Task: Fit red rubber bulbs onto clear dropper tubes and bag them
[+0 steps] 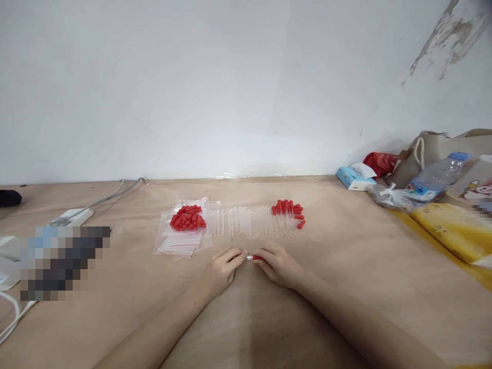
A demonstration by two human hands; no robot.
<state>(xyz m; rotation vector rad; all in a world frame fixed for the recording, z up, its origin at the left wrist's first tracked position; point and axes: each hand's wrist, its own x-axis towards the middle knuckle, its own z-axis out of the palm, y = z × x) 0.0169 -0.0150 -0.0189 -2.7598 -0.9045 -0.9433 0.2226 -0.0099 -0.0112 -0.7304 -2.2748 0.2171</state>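
My left hand (224, 267) pinches a clear dropper tube (249, 257) held level above the brown tabletop. At the tube's right end, my right hand (279, 265) grips a red rubber bulb (257, 258); fingers hide how far the bulb sits over the tube. Just beyond my hands lies a row of clear dropper tubes (240, 221), side by side. Tubes at the row's right end carry red bulbs (285, 206). Loose red bulbs (187, 219) are heaped on clear zip bags (180, 243) to the left of the row.
At right are a blue tissue pack (355, 178), a plastic bottle (440, 174), a paper bag (407, 154) and a yellow package (453, 230). A power strip (73, 217) with cables and a blurred-out object (65, 261) lie at left. A white wall (215, 92) stands behind.
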